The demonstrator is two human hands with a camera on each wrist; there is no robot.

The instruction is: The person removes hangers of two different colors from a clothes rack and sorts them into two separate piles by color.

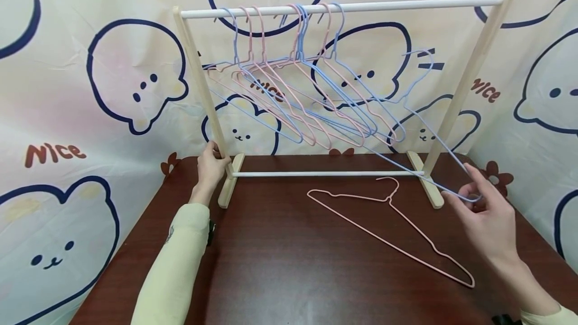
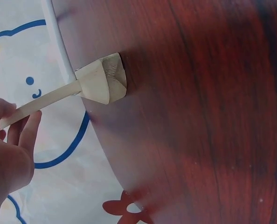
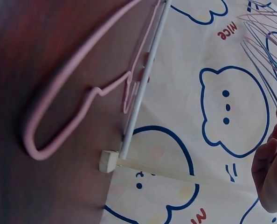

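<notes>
On the left, my left hand (image 1: 209, 170) grips the left wooden post (image 1: 201, 82) of a small clothes rack, just above its foot. The left wrist view shows thumb and fingers around the same post (image 2: 50, 98). Over on the right, my right hand (image 1: 489, 222) pinches the lower corner of a light blue wire hanger (image 1: 451, 152). This hanger slants up and left, its hook off the rail, in front of the right post (image 1: 469, 64). A pink wire hanger (image 1: 379, 237) lies flat on the brown table (image 1: 280, 275), left of my right hand.
Several pink and blue hangers (image 1: 289, 104) hang from the white top rail (image 1: 406, 4), bunched in its left and middle part. A white lower bar (image 1: 316, 174) joins the rack's feet. Behind stands a cartoon-printed cloth (image 1: 104, 154).
</notes>
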